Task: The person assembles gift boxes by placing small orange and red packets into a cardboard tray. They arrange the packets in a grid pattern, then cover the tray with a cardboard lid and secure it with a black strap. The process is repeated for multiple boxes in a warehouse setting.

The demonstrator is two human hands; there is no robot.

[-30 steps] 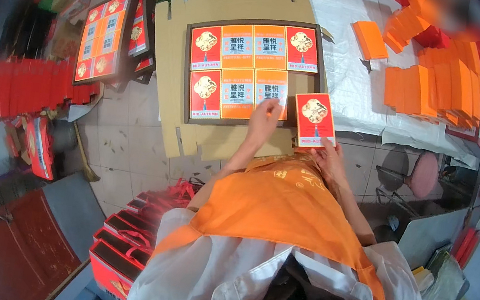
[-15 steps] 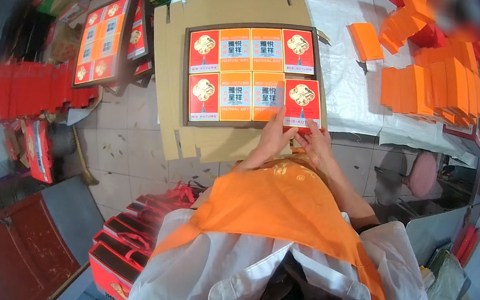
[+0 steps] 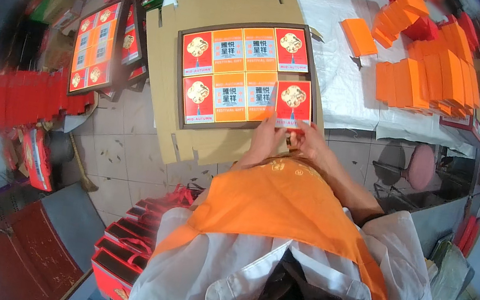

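Observation:
A shallow dark-rimmed gift box (image 3: 237,126) holds two rows of small square cartons, red ones at the ends and orange-and-blue ones (image 3: 227,95) between. At its near right corner, a red carton (image 3: 294,96) with a round gold picture sits slightly raised and overlaps the rim. My left hand (image 3: 263,139) grips this carton's near left side, fingers closed. On its near right edge is my right hand (image 3: 310,143), fingers bent in and pressed against it. The fingertips are partly hidden beneath the carton's near edge. Flattened brown cardboard (image 3: 171,46) lies under the gift box.
Orange cartons (image 3: 423,84) are heaped on the white-covered table (image 3: 317,6) at the right. Another filled gift box (image 3: 95,47) stands at the left, near rows of red bags (image 3: 18,95). Red-and-black gift bags (image 3: 118,256) stand at lower left. A pink stool (image 3: 420,168) is at right.
The whole view has shifted slightly. My hands stay at the red carton's near edge; the right hand's fingers have curled in closer to the left, under that edge.

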